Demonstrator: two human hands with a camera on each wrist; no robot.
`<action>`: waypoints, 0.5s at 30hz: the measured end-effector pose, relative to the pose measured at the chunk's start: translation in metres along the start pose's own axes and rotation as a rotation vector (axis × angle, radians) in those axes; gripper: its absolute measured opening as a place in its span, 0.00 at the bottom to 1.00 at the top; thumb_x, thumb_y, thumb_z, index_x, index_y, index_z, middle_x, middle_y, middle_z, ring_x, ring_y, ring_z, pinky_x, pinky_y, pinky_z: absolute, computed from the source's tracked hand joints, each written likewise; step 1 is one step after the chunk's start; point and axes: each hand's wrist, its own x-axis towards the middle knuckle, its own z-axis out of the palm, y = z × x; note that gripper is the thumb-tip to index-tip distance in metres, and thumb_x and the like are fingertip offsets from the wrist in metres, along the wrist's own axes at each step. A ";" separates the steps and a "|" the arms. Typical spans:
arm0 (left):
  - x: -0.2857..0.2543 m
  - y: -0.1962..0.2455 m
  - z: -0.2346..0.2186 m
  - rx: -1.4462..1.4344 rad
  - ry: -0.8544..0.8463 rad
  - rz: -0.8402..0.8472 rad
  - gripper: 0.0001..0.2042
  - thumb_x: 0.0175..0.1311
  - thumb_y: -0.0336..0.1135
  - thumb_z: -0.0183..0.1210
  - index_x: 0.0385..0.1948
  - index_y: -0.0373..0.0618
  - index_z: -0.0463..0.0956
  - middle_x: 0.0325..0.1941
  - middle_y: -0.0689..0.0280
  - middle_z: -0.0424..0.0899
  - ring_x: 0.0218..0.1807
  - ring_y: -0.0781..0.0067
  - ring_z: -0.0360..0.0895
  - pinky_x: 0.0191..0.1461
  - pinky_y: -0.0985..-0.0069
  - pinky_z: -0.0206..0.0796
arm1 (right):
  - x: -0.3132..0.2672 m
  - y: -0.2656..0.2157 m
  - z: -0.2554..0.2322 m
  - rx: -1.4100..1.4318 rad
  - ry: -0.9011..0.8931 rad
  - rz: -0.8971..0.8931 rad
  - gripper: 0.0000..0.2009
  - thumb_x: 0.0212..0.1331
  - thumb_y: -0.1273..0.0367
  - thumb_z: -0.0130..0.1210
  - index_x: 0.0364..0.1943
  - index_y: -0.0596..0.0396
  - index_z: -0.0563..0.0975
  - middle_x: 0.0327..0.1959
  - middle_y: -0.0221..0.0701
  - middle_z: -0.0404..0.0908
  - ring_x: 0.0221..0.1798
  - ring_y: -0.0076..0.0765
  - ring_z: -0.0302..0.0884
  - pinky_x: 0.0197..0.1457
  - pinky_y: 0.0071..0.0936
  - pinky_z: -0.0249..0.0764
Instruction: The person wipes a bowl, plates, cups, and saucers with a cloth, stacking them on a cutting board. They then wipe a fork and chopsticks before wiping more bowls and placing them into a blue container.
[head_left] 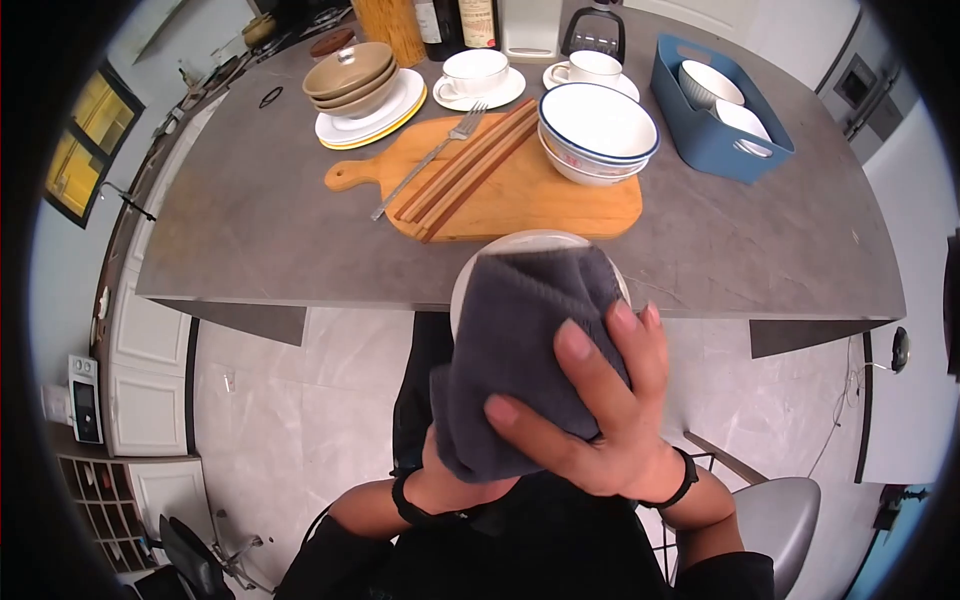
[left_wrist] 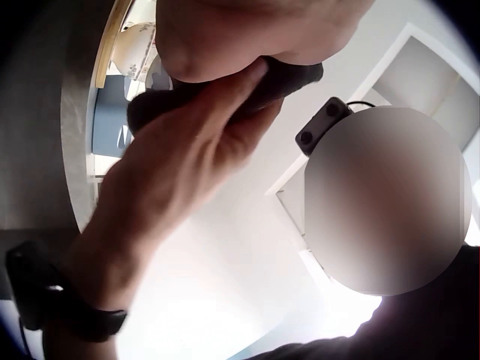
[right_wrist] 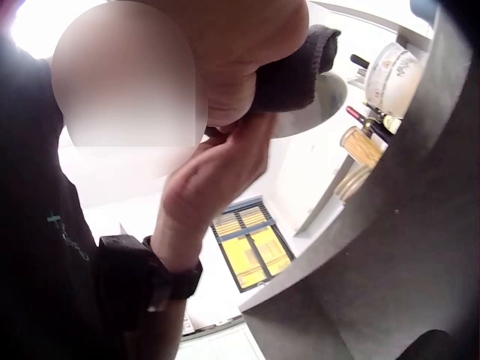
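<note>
A dark grey cloth [head_left: 530, 350] lies bunched over a white round dish [head_left: 540, 239], whose rim shows past it at the top and sides. My right hand [head_left: 600, 410] grips the cloth from above, thumb and fingers spread across it. Under the near end, my left hand [head_left: 455, 480] holds the dish and cloth from below, its fingers mostly hidden. In the right wrist view, the pale curve of the dish [right_wrist: 322, 105] sticks out beyond the cloth [right_wrist: 289, 79]. The left wrist view shows cloth [left_wrist: 281, 81] folded between both hands.
Ahead on the grey table [head_left: 250, 230] is a wooden board [head_left: 590, 210] with a fork [head_left: 430, 160], chopsticks [head_left: 470, 175] and stacked white bowls [head_left: 598, 130]. Brown bowls [head_left: 350, 75] on plates, cups [head_left: 475, 72] on saucers and a blue basket [head_left: 715, 135] stand behind.
</note>
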 end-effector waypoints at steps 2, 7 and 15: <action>0.004 0.018 0.001 0.118 -0.097 0.006 0.33 0.81 0.57 0.39 0.77 0.40 0.55 0.76 0.56 0.68 0.79 0.57 0.62 0.80 0.61 0.57 | -0.013 0.013 0.012 0.078 0.158 -0.129 0.21 0.51 0.62 0.68 0.52 0.20 0.84 0.69 0.29 0.74 0.73 0.55 0.67 0.74 0.62 0.65; 0.010 0.017 0.004 0.071 -0.018 0.094 0.32 0.83 0.58 0.32 0.76 0.46 0.59 0.77 0.58 0.68 0.77 0.59 0.66 0.80 0.60 0.58 | -0.026 0.047 0.002 0.189 0.083 -0.225 0.19 0.50 0.65 0.70 0.49 0.30 0.86 0.65 0.40 0.75 0.67 0.62 0.71 0.58 0.55 0.83; -0.014 0.041 -0.005 0.784 0.032 0.398 0.15 0.70 0.31 0.61 0.56 0.40 0.79 0.64 0.55 0.81 0.74 0.48 0.70 0.76 0.49 0.62 | -0.026 0.081 -0.051 0.991 0.200 0.959 0.20 0.68 0.61 0.47 0.47 0.69 0.78 0.40 0.42 0.83 0.40 0.35 0.82 0.46 0.30 0.79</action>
